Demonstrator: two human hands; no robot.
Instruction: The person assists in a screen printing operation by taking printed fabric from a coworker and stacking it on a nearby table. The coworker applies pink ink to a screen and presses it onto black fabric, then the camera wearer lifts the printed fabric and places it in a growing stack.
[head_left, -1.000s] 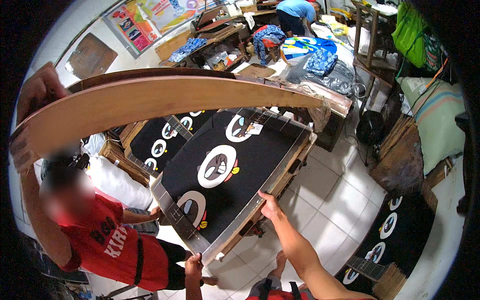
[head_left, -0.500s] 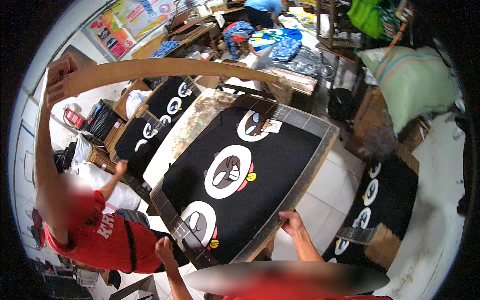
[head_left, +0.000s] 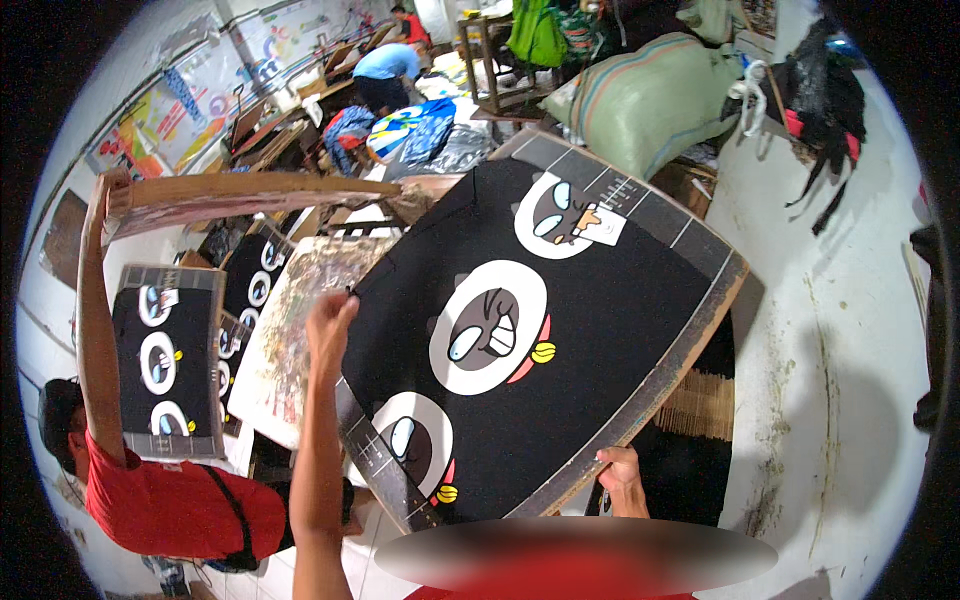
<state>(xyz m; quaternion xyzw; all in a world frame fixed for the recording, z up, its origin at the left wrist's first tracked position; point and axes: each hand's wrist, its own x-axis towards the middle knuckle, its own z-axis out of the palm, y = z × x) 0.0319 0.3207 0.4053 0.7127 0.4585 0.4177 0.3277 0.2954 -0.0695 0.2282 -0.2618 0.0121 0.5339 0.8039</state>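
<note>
A large flat board (head_left: 655, 365) with a dark gridded border is tilted in front of me. Over it lies a black fabric panel (head_left: 620, 330), printed with three round cartoon faces in white, grey, red and yellow. A small white tag (head_left: 604, 226) covers part of the farthest face. My right hand (head_left: 624, 478) is closed around the board's near right edge, thumb on top. At the left edge, my left hand (head_left: 332, 325) pinches the fabric's border; whether it also grips the board beneath is hidden.
At left a co-worker in a red shirt (head_left: 190, 505) holds up a wooden frame (head_left: 250, 195). Beside them stand another printed board (head_left: 190, 350) and a stained white table (head_left: 320, 330). A stuffed green sack (head_left: 650, 95) and a white wall (head_left: 800, 300) are to the right.
My view and the board have turned to the right, toward the wall. My left hand has moved from the board's near left corner up to its left edge. The right hand keeps its grip.
</note>
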